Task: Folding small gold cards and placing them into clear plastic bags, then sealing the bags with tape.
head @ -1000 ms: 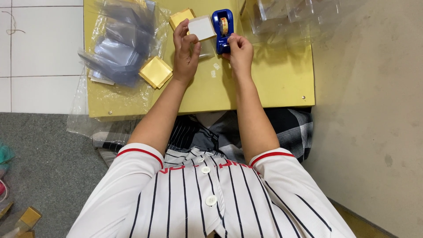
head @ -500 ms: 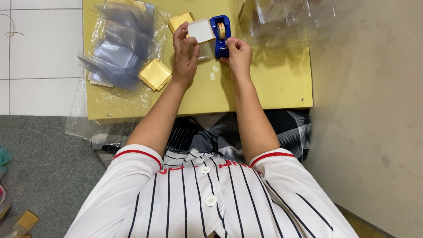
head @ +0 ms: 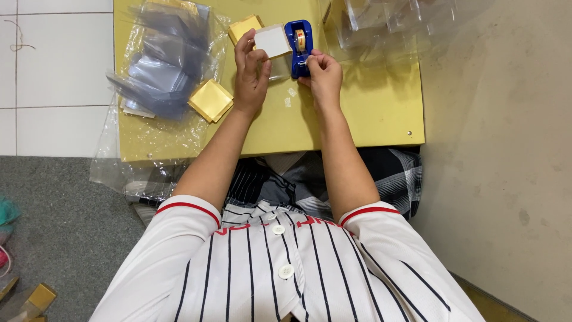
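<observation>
1. While the left hand [head: 250,74] pinches a small white-faced square box [head: 273,40] between thumb and fingertips, tilted and lifted off the yellow table [head: 357,113], the box sits at the table's far middle, touching the near-left side of the blue tape dispenser [head: 300,48].
2. The right hand [head: 323,74] has its fingertips pressed together at the dispenser's near end, at about 6 o'clock from the roll; whether a strip of tape is between them I cannot tell.
3. Progress, judged: no tape is visible on the box, so sealing looks not yet done. One gold square box [head: 210,100] lies at 8 o'clock from the held box, another gold box [head: 244,27] just at its 9 o'clock; both look wrapped or waiting, which one I cannot tell.
4. A heap of clear plastic sleeves [head: 161,59] fills the table's left part, spilling over its left edge.
5. Clear plastic trays [head: 393,24] crowd the far-right corner, at 3 o'clock from the dispenser.
6. Open room: bare tabletop lies at 5 o'clock from the hands, toward the near-right edge. The near edge is just above the person's lap; a wall [head: 506,149] stands close on the right.
</observation>
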